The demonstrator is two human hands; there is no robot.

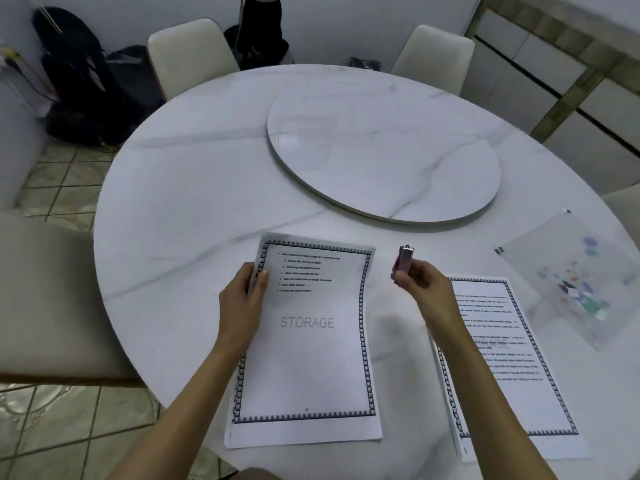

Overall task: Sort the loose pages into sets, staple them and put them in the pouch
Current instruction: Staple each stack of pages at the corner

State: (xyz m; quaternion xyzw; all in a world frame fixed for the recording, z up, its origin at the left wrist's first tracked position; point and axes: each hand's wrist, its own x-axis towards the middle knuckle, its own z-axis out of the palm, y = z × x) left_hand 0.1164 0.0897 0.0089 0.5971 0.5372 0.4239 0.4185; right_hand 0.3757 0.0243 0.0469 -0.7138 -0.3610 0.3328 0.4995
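- Desk (180,188): round, white marble, filling the middle of the frame.
- STORAGE set (308,358): pages at lower centre, lying on the desk.
- Second set (512,368): lower right, partly behind your right forearm.
- Pouch (575,275): clear, at the right edge.
- Left hand (242,303): pinches the STORAGE set's upper left edge, thumb on top.
- Right hand (424,285): fingers curled round the small pink stapler (403,259), between the two sets.

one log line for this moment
left hand grips STORAGE set upper left edge | right hand holds stapler | second set, pouch lying to the right
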